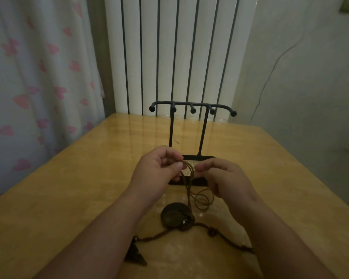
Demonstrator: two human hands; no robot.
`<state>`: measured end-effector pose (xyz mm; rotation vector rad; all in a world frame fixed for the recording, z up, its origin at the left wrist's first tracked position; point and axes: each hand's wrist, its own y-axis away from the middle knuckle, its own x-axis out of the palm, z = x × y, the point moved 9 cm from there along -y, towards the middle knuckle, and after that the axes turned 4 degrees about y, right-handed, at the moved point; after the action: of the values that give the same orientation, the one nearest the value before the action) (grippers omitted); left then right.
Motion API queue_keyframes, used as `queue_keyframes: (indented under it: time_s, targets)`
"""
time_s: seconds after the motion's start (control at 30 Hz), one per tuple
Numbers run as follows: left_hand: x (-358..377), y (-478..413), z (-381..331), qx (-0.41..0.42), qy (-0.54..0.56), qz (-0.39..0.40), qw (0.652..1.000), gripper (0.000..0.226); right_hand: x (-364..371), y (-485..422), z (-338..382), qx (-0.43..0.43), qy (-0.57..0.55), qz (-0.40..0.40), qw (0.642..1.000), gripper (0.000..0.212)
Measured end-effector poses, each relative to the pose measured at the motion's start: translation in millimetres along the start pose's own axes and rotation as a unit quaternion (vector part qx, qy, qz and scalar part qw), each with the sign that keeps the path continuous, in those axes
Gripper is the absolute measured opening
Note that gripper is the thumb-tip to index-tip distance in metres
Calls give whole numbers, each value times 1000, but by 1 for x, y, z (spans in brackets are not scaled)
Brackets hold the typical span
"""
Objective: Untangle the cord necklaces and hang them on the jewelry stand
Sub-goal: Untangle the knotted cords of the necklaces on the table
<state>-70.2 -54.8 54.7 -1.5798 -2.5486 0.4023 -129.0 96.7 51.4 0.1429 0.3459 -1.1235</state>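
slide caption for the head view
Left hand and right hand pinch tangled brown cords above a round pendant, before a bare jewelry stand.

- We read the jewelry stand (pixel 192 106) as plain black all over, pegs, posts and base alike.
- Thin cord (pixel 201 198): tan-brown, no pattern.
- Thick cord (pixel 230 240): darker brown, its knots the same shade.
- Round pendant (pixel 172 215): dull bronze-brown face, near-black rim (light is dim, so we can't make out any motif).
- Small pendant (pixel 135 256) at lower left: blackish brown.
- Table (pixel 79 178): honey-yellow wood, faint paler grain, whitish striped reflections on the gloss.
- Curtain (pixel 38 77): white, with scattered pink heart-like blotches.
- Radiator (pixel 179 47): white vertical slats with dark gaps, so we get a striped look.
- Wall (pixel 310 77): plain pale grey-green.
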Motion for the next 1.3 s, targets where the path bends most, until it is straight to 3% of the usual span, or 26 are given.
queue_keyframes:
  time_s: [0.23, 0.5, 0.83, 1.0, 1.2, 1.3]
  targets:
    - [-1, -1, 2, 0, 2, -7, 1000, 22, 15, 2, -2, 0, 37, 55, 998, 12]
    - [-8, -2, 1, 21, -6, -47, 999, 28, 10, 4, 0, -4, 70, 73, 995, 16]
    - [-8, -2, -2, 15, -9, -44, 999, 30, 3, 2, 4, -12, 40, 26, 999, 21]
    - [-7, -2, -1, 9, 7, -43, 999, 45, 0, 1, 4, -14, 30, 12, 999, 24]
    - [-6, 6, -22, 118, -154, -51, 980, 25, 2, 1, 2, -11, 19, 14, 1000, 23]
    - [2, 10, -26, 148, -185, -21, 971, 16, 3, 1, 4, -15, 17, 17, 1000, 24]
